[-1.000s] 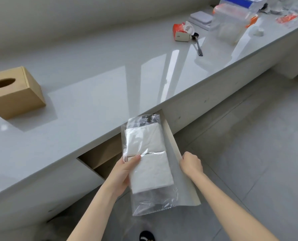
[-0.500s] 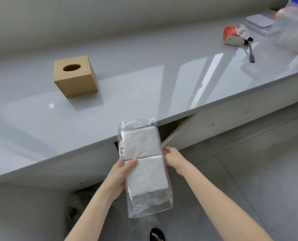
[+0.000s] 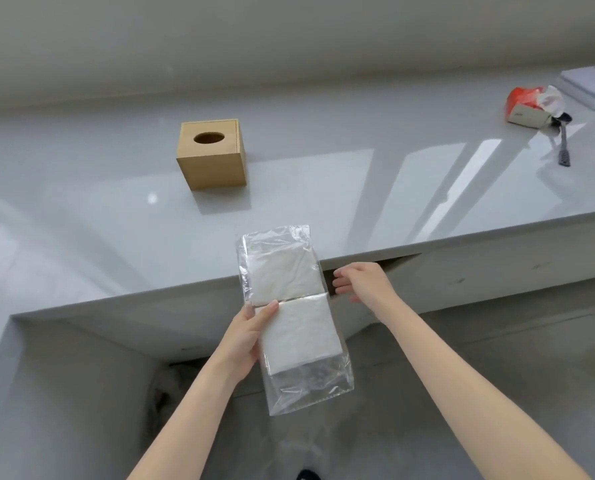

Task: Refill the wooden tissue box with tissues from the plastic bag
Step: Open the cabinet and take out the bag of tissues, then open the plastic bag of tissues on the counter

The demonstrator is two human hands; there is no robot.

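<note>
We see the wooden tissue box (image 3: 212, 154) in plain tan with a dark oval hole on top, on a glossy pale grey counter (image 3: 116, 220) streaked with white glare. Nearer us than the box, the plastic bag (image 3: 294, 320) is clear, holding two white tissue stacks (image 3: 298, 332). Far right of the box: an orange-and-white pack (image 3: 528, 107) and a dark grey utensil (image 3: 563, 142).

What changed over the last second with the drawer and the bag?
The right hand pushed the drawer nearly shut and now hovers open at its front. The left hand kept holding the plastic bag of tissues. The wooden tissue box stayed on the counter.
</note>
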